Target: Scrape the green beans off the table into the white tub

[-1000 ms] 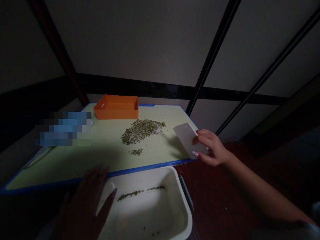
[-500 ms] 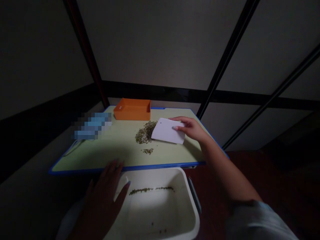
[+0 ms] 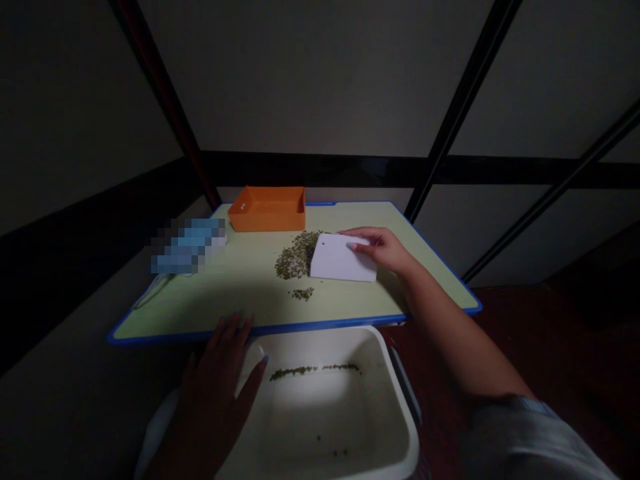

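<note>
My right hand (image 3: 383,250) pinches a white scraper (image 3: 340,259), a flat plate with a small hole near its upper left corner. The scraper's left end stands against a pile of small greenish-brown grains (image 3: 295,259) on the pale yellow-green tabletop (image 3: 240,283). A smaller patch of grains (image 3: 303,293) lies nearer the front edge. My left hand (image 3: 217,393) has its fingers spread over the left rim of a white plastic bin (image 3: 400,407), with fingertips by the table's blue edge. Inside the bin, a thin line of grains and a few loose ones are visible.
An orange open box (image 3: 267,217) stands at the back left of the table. To its left is a blurred-out blue item (image 3: 187,245) with a white cable (image 3: 150,291). Dark-banded panels (image 3: 320,87) rise behind the table. The bin sits below the front edge.
The scraper has come down a little towards the tabletop and tilts less. My left hand stays at the bin's rim. The whole view has shifted slightly.
</note>
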The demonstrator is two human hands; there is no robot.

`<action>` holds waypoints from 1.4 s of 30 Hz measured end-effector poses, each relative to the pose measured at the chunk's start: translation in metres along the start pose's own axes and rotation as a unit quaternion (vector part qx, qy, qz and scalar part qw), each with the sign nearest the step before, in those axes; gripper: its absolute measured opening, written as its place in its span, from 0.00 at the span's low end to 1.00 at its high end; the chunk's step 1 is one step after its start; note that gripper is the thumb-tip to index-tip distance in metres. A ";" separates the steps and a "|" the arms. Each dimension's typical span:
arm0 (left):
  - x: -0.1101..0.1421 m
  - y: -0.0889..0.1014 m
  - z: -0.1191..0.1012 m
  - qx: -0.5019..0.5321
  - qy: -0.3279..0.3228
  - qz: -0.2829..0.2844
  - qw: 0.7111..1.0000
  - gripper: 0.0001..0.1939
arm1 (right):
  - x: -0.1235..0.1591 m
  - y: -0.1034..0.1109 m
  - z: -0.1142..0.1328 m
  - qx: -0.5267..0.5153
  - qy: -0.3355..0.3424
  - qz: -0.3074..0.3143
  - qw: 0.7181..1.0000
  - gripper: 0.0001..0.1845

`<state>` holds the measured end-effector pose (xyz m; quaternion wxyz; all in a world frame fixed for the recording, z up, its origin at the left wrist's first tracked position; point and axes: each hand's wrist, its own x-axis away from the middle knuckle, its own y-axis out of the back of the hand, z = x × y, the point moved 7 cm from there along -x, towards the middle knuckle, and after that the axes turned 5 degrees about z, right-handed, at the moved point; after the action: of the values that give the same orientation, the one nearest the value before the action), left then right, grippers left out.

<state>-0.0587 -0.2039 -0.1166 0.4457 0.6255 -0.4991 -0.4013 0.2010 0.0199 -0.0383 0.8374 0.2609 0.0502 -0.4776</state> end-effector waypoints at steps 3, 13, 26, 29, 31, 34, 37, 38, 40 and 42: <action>0.000 0.001 -0.001 0.001 -0.006 0.006 1.000 0.31 | 0.000 0.002 -0.002 0.013 -0.009 0.002 1.000 0.17; -0.002 0.007 -0.006 0.020 0.006 0.012 1.000 0.32 | 0.000 -0.001 -0.008 -0.008 -0.006 0.033 0.999 0.18; -0.003 0.006 -0.006 0.027 -0.021 0.002 0.999 0.34 | 0.001 -0.002 -0.013 -0.007 -0.026 0.090 0.996 0.21; -0.003 0.005 -0.005 0.025 -0.021 0.002 0.999 0.33 | 0.002 0.000 -0.013 0.003 -0.031 0.090 0.995 0.21; -0.003 0.004 -0.004 0.023 -0.019 0.007 1.000 0.33 | 0.002 0.000 -0.013 0.008 -0.029 0.090 0.995 0.21; -0.003 0.003 -0.003 0.030 -0.026 -0.001 0.999 0.33 | 0.002 -0.002 -0.013 -0.005 -0.034 0.094 0.995 0.22; -0.003 0.003 -0.001 0.041 -0.036 -0.017 0.998 0.34 | 0.003 -0.004 -0.011 -0.021 -0.035 0.102 0.994 0.23; -0.004 0.003 -0.001 0.043 -0.039 -0.018 0.998 0.34 | 0.003 -0.005 -0.010 -0.022 -0.031 0.102 0.994 0.23; -0.004 0.003 0.000 0.044 -0.048 -0.019 0.998 0.34 | 0.003 -0.006 -0.008 -0.022 -0.023 0.102 0.994 0.22; -0.005 0.003 0.000 0.041 -0.059 -0.022 0.997 0.34 | 0.002 -0.006 -0.007 -0.024 -0.021 0.101 0.994 0.22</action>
<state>-0.0599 -0.1997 -0.1133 0.3806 0.6290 -0.5269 -0.4265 0.1983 0.0190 -0.0478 0.8882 0.2345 0.0176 -0.3947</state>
